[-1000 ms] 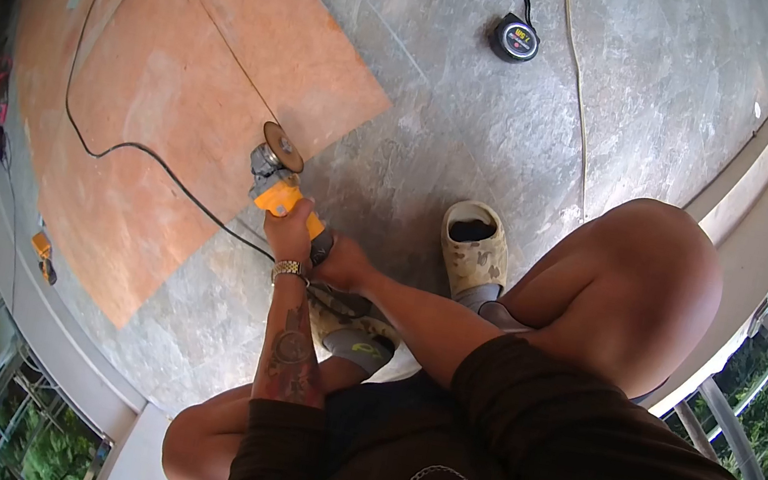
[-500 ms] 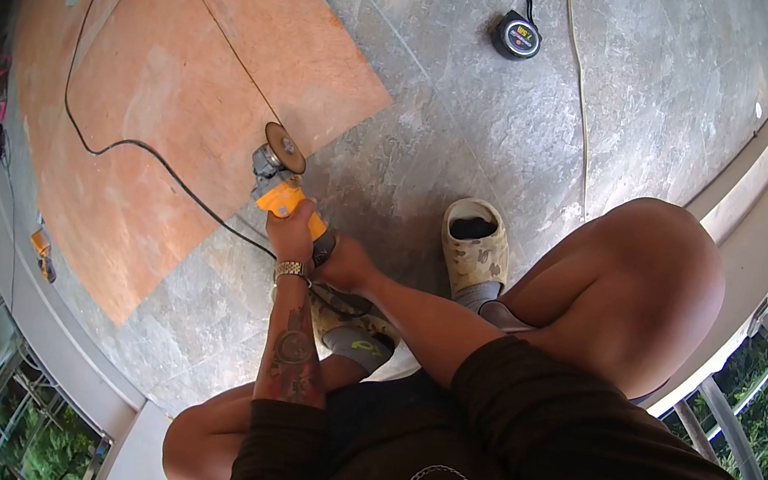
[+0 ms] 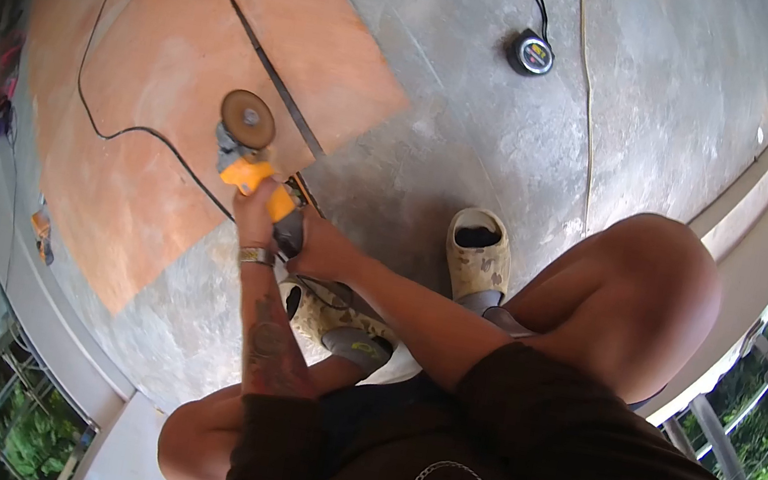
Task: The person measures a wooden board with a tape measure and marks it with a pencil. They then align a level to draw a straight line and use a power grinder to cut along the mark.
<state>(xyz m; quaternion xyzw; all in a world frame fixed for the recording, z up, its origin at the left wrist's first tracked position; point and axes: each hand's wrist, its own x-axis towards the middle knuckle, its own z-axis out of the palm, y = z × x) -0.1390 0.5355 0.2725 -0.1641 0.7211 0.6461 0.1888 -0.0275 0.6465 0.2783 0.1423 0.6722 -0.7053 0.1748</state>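
Observation:
A yellow and grey angle grinder is held in both my hands. My left hand wraps round the middle of its body. My right hand is closed round its rear end. The round brown disc faces up over the orange-brown board, seemingly raised off it. A dark gap runs through the board to its near edge, right of the disc. From the grinder's rear, a black power cord trails left over the board.
A black tape measure lies on the grey floor. A pale cable runs along the floor at right. My feet in patterned clogs are close to the grinder. Another yellow tool lies at far left.
The grinder has moved left and away from the board's cut, its disc now turned face up. The thin cut line has widened into a dark gap. The whole view has shifted slightly.

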